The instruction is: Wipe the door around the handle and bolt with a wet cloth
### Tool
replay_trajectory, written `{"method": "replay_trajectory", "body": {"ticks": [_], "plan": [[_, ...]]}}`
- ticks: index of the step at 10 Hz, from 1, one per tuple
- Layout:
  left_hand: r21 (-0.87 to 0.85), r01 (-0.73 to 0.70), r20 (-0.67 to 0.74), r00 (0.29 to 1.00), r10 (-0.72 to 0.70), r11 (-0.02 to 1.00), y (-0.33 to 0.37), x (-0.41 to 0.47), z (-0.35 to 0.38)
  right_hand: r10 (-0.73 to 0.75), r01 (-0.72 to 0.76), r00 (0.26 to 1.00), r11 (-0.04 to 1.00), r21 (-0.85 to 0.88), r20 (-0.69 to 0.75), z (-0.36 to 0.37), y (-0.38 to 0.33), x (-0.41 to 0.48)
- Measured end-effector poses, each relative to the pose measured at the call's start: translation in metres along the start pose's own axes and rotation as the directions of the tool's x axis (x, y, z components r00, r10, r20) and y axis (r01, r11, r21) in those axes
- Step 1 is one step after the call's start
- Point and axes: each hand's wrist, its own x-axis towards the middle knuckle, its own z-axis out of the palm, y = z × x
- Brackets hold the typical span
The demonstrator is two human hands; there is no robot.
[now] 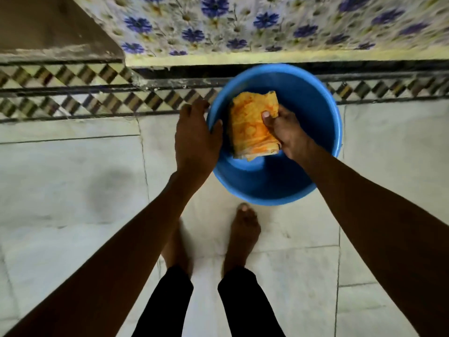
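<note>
A folded orange and yellow cloth [250,125] hangs inside a round blue tub [313,113] that stands on the floor. My right hand [285,131] grips the cloth along its right edge, thumb on top. On the tub's left rim rests my left hand [195,139], fingers curled over the edge. The door, its handle and bolt are out of sight.
Pale marble floor tiles [73,186] spread around the tub. A checkered tile border [73,98] runs along the wall, which has blue-flowered tiles [267,23]. A brown step or ledge [48,27] sits at the top left. My bare feet [244,234] stand just below the tub.
</note>
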Motion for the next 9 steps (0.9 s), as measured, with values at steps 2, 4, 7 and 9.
{"method": "replay_trajectory", "body": {"ticks": [2, 4, 7, 9], "plan": [[-0.073, 0.048, 0.034, 0.998, -0.046, 0.996, 0.002, 0.001, -0.001, 0.151, -0.153, 0.988, 0.905, -0.397, -0.036, 0.001, 0.022, 0.024], [-0.055, 0.124, 0.203, 0.973, -0.111, 0.991, 0.005, 0.004, -0.016, 0.129, -0.147, 0.988, 0.946, -0.289, -0.079, -0.005, 0.003, -0.016], [-0.291, 0.227, 0.277, 0.95, -0.145, 0.929, 0.064, -0.066, -0.125, 0.065, -0.068, 0.997, 0.996, 0.05, 0.045, -0.01, -0.086, -0.213], [-0.378, 0.383, 0.383, 0.894, -0.234, 0.843, 0.156, -0.158, -0.268, -0.073, 0.065, 0.997, 0.966, 0.251, 0.023, -0.021, -0.175, -0.408]]}}
